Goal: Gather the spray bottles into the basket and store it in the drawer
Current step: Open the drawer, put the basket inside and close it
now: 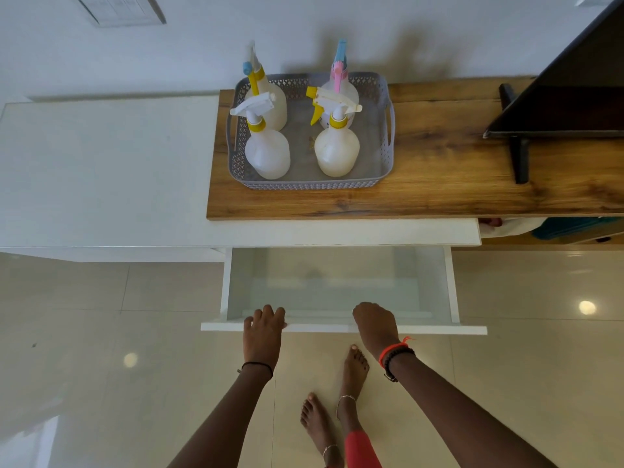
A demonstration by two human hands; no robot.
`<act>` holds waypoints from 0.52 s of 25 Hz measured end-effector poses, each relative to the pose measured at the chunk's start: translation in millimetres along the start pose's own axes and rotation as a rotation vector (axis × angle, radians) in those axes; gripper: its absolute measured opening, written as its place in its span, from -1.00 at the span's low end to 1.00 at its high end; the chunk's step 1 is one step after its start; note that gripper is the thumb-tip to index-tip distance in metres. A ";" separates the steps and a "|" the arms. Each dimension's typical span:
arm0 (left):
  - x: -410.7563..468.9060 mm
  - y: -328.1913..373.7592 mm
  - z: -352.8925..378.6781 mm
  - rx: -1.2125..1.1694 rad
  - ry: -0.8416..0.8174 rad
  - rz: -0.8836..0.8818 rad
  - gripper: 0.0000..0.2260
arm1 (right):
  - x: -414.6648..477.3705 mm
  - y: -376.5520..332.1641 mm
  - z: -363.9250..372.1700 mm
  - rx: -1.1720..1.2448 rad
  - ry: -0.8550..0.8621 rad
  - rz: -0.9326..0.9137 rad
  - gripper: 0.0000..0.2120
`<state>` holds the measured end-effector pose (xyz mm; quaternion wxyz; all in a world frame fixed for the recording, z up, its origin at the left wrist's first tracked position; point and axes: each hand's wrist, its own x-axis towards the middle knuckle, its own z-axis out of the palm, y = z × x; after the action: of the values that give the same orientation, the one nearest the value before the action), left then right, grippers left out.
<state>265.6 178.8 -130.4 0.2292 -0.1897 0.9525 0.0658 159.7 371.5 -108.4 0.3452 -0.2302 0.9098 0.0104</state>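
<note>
Resting on the open drawer (337, 288) front, both hands (263, 332) (376, 327) grip its edge. The basket (385, 130) looks light but flexible; lift by its side handles.

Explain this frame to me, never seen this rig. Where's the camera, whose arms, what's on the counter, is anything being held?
There is no robot here: a person wears one wide-angle camera on the head, looking forward and down, so the arms coming up from the bottom edge are their own, and their bare feet show on the tiled floor.

On the wooden shelf top sits a grey perforated basket with four spray bottles standing upright inside: one with a white trigger, one with a yellow trigger, one with a blue nozzle and one with a pink and blue head. A dark TV on a stand is at the right.

Below, a white drawer is pulled open and looks empty. The left hand and right hand both rest on its front edge. Neither holds an object.
</note>
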 end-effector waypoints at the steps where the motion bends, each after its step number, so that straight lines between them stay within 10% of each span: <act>1: -1.6 -1.5 2.7 -0.003 -0.026 0.003 -0.84 | -0.7 -0.5 1.1 0.009 -0.020 0.007 -0.70; 13: -29.6 -8.4 17.9 -0.048 -0.131 0.045 -0.86 | -9.6 2.7 19.6 0.052 -0.151 0.030 -0.77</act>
<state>300.6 184.7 -133.0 0.2849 -0.1691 0.9375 0.1060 177.1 381.4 -117.6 0.4185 -0.2061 0.8845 0.0091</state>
